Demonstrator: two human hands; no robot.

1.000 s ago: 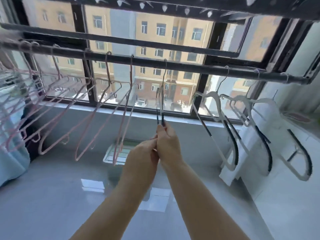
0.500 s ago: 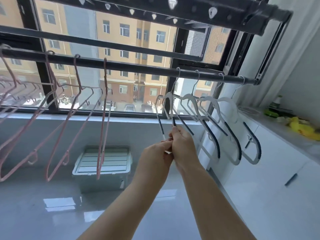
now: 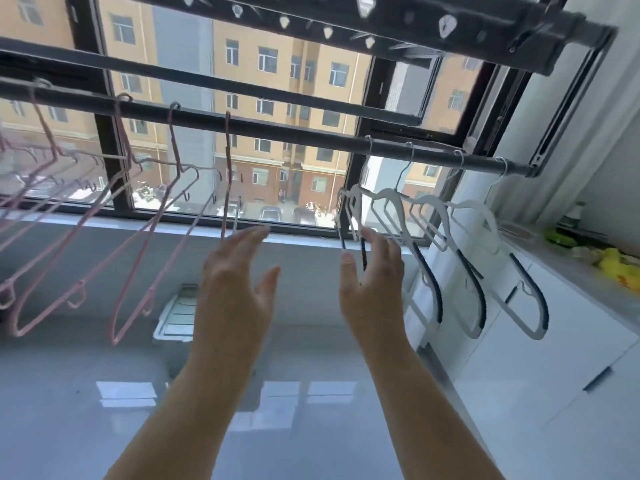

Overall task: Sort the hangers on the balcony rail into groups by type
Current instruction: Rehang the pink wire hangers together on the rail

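both hands hang spread and empty below the rail (image 3: 277, 128): left hand (image 3: 235, 282) under the pink hangers (image 3: 138, 244), right hand (image 3: 372, 282) just beside the nearest white hangers (image 3: 450, 244).

Dark balcony rail (image 3: 277, 128) — pink wire hangers (image 3: 145, 237) left, white padded hangers (image 3: 464, 258) right.

Thin pink wire hangers (image 3: 152, 237) hang spaced along the left stretch of the dark metal balcony rail (image 3: 277, 131), swung at a slant. Four white plastic hangers with black grip strips (image 3: 464, 258) (metal hooks) cluster near its right end.
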